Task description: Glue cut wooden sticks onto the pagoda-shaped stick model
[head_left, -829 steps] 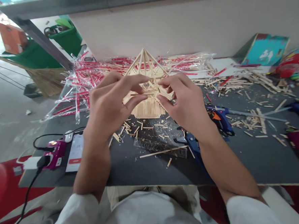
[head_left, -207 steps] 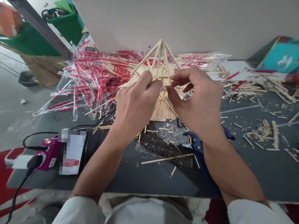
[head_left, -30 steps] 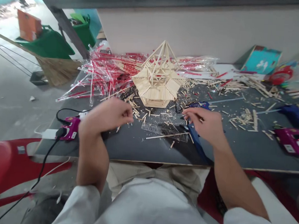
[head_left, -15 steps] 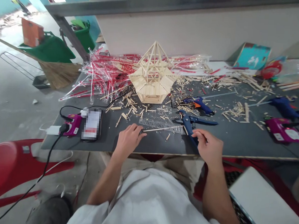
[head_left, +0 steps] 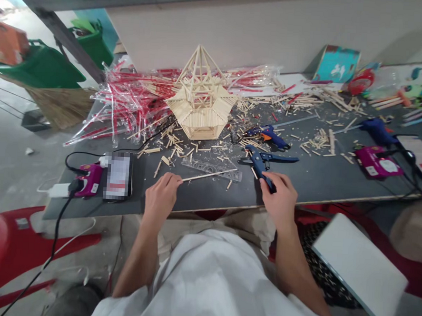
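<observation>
Between the fingertips of my left hand (head_left: 162, 195) is one end of a thin wooden stick (head_left: 210, 175), which points right over a clear plastic ruler (head_left: 213, 168). My right hand (head_left: 279, 195) has its fingers around the lower handle of the dark blue cutter (head_left: 259, 162); the cutter lies on the table, its other handle spread to the right. Behind them stands a model made of wooden sticks (head_left: 202, 114), with a hexagonal body and a pointed frame on top. Short cut stick pieces lie around the cutter and the model.
A blue glue gun (head_left: 274, 138) lies behind the cutter. Plastic-wrapped red sticks (head_left: 128, 100) fill the back left. A phone (head_left: 118, 176) and a purple power block (head_left: 90, 180) sit at the left, another purple block (head_left: 377, 163) at the right. Cables cross the table's left edge.
My right hand has closed on the cutter's handle; before, it was beside it with fingers pinched. My left hand still holds the stick. The whole view has shifted and tilted.
</observation>
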The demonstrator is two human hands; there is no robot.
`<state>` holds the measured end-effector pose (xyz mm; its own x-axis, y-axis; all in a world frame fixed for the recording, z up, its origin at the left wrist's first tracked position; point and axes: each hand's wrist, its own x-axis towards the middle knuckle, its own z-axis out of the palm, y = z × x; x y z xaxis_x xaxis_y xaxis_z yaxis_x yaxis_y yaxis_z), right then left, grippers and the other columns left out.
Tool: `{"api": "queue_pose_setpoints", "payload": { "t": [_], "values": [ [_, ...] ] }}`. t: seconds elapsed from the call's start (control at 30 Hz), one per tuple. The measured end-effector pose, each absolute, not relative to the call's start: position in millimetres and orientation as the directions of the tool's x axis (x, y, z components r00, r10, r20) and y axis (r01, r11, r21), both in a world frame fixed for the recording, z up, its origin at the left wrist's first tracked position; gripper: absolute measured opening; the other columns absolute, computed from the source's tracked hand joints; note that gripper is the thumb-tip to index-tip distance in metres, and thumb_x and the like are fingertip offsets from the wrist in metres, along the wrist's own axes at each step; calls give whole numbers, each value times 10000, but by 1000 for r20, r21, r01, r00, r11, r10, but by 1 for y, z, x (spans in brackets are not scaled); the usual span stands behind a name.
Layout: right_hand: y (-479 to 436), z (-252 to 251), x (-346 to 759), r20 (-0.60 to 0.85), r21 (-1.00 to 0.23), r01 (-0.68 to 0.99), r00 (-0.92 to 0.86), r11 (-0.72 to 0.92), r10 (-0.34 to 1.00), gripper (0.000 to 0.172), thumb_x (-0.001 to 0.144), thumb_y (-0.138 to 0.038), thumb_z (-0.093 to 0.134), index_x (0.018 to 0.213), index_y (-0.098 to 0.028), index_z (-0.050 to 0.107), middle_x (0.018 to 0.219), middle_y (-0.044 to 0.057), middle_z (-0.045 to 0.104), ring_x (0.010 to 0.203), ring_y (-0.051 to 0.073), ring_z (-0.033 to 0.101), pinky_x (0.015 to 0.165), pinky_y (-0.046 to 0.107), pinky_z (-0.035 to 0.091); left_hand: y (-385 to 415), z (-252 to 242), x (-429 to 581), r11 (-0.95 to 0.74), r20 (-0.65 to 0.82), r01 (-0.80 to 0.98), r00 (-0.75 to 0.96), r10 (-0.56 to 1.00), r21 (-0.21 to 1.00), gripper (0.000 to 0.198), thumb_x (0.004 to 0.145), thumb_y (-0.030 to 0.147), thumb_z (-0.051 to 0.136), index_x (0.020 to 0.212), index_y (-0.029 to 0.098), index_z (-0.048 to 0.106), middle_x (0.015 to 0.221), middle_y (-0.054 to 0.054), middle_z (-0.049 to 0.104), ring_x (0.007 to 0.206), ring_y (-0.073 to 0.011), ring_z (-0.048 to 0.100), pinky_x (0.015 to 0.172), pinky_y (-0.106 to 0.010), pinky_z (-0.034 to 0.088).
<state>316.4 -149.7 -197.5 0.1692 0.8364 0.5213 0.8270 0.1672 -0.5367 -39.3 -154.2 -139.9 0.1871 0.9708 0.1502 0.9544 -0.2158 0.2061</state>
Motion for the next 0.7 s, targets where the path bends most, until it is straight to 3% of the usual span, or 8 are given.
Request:
{"api": "queue_pose_setpoints", "payload": {
  "t": [0.13, 0.27, 0.4, 0.57, 0.7],
  "values": [
    [-152, -196, 324, 595, -505, 849, 212, 155, 775, 157, 958, -358, 706, 971, -259, 827, 959, 74, 790, 916, 258, 718, 908, 449, 562, -185, -126, -73, -122, 166, 976, 92, 982, 179, 253, 1114, 310, 416, 1078, 239, 655, 1134, -48, 744, 1002, -187, 715, 755, -289, 435],
    [-154, -193, 329, 686, -500, 841, 238, 208, 688, 137, 894, -370, 802, 849, -241, 807, 841, 68, 778, 786, 243, 704, 783, 416, 570, -230, -128, -108, -44, 281, 988, 1, 960, 148, 177, 1074, 245, 481, 1104, 272, 653, 1119, -20, 757, 938, -188, 730, 706, -294, 458],
    [-152, -193, 327, 661, -545, 811, 260, 213, 704, 224, 833, -402, 863, 762, -225, 745, 776, 59, 745, 697, 229, 688, 687, 381, 555, -255, -141, -126, -28, 446, 978, -69, 892, 206, 129, 1020, 202, 563, 1092, 268, 649, 1056, -40, 757, 951, -212, 732, 823, -328, 542],
    [-147, -190, 318, 592, -539, 823, 222, 176, 775, 215, 919, -415, 777, 833, -219, 770, 820, 63, 800, 696, 226, 719, 681, 356, 538, -247, -143, -116, 23, 502, 951, -183, 846, 309, 95, 1015, 192, 555, 1039, 227, 640, 997, -86, 736, 928, -231, 702, 871, -378, 576],
    [-146, -186, 312, 539, -530, 835, 199, 146, 819, 223, 995, -388, 666, 948, -224, 810, 910, 59, 837, 794, 233, 785, 752, 335, 574, -241, -137, -116, 43, 654, 932, -285, 701, 360, 31, 957, 235, 677, 945, 206, 672, 825, -55, 728, 799, -214, 681, 786, -371, 565]
  ]
}}
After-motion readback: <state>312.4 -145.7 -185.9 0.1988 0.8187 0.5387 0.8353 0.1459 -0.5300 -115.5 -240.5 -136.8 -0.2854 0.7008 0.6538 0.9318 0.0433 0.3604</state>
